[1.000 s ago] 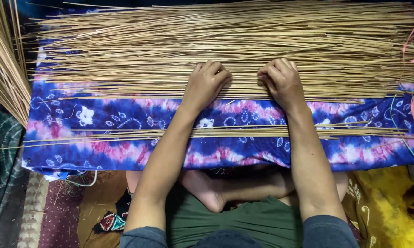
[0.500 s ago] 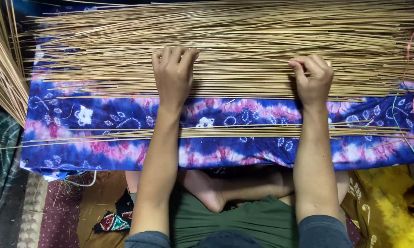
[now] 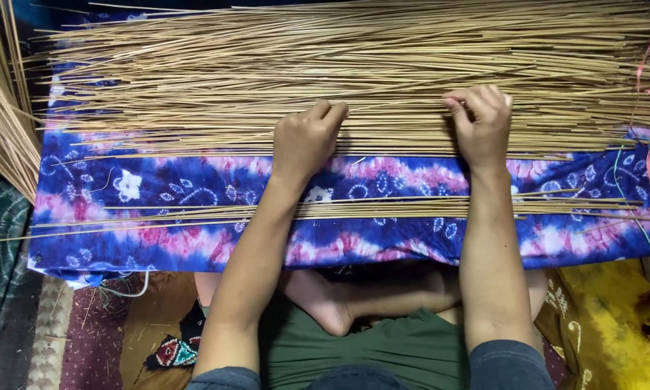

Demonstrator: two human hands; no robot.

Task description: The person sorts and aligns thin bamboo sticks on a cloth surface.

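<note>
Head view: left hand point(image 3: 304, 141) and right hand point(image 3: 481, 123), fingers curled, atop thin sticks point(image 3: 382, 65).

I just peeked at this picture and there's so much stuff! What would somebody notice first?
A huge bed of thin tan sticks spread across the top, lying sideways over a blue, pink and purple tie-dye cloth. In the middle, the left hand and right hand press down on the near edge of the sticks. A thinner row of sticks lies apart, closer to the person.

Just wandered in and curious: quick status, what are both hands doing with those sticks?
Left hand and right hand: fingers curled, pressing on thin tan sticks. Sticks spread across blue-pink cloth. Smaller stick row lies nearer, under both forearms. Nothing blocking.
</note>
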